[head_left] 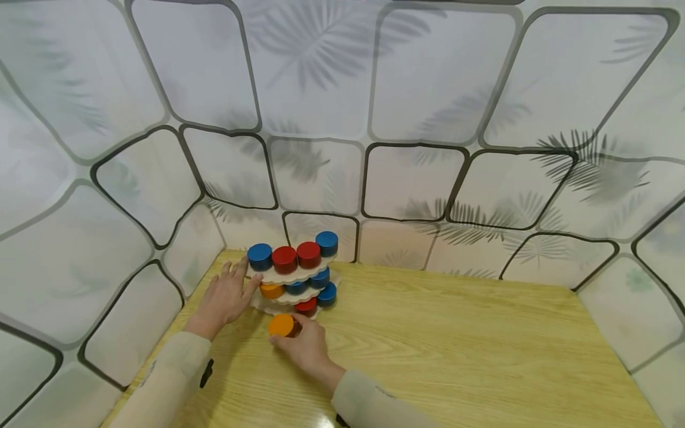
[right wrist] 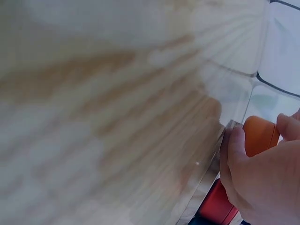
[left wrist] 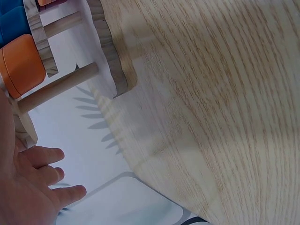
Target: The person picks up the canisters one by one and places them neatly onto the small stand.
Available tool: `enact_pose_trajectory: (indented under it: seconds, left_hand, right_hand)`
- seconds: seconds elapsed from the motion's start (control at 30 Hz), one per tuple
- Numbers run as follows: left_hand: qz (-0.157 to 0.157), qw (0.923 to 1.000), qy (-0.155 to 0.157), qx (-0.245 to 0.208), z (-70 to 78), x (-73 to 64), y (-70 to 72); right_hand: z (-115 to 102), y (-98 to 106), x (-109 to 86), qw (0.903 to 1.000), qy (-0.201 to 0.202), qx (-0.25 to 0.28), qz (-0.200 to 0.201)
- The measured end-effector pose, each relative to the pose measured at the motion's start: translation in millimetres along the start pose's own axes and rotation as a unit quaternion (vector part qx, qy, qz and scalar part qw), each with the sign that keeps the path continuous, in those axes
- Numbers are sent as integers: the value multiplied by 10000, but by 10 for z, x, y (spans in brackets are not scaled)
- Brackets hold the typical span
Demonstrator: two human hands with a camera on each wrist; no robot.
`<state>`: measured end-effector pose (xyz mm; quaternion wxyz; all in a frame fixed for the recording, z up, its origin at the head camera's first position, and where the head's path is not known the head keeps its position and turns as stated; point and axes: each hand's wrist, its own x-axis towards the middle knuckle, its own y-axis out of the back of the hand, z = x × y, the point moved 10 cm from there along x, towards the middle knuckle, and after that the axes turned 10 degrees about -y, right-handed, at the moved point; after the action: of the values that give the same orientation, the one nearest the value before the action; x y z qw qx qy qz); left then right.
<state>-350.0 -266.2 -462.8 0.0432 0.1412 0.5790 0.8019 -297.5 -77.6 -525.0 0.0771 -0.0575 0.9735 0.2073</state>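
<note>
A three-tier wooden rack with scalloped boards (head_left: 291,277) stands at the back left of the table. Its top board bears several cylinders, among them a blue cylinder (head_left: 260,257) and a red cylinder (head_left: 285,260). Orange and blue cylinders show on the middle board, a red cylinder (head_left: 306,307) and a blue one (head_left: 326,294) on the lowest. With fingers spread, my left hand (head_left: 227,294) touches the top board's left end. My right hand (head_left: 307,345) pinches an orange cylinder (head_left: 281,326) between thumb and fingers, in front of the lowest board.
The wood-grain table (head_left: 455,339) extends to the right of the rack. Patterned white panels (head_left: 417,178) enclose the back and sides, close behind the rack. Round dowels (left wrist: 61,86) join the rack's boards in the left wrist view.
</note>
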Motion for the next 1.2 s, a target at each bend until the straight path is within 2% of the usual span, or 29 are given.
enact_pose_trajectory:
  seconds: [0.17, 0.83, 1.2]
  left_hand:
    - [11, 10000, -7, 43, 16, 5, 6]
    - [24, 10000, 23, -48, 16, 7, 5]
    - [13, 10000, 11, -21, 35, -6, 17]
  right_hand:
    - [7, -22, -7, 9999, -90, 28, 98]
    - [-19, -23, 70, 9993, 9, 111, 363]
    - [-31, -18, 53, 9990, -10, -154, 415]
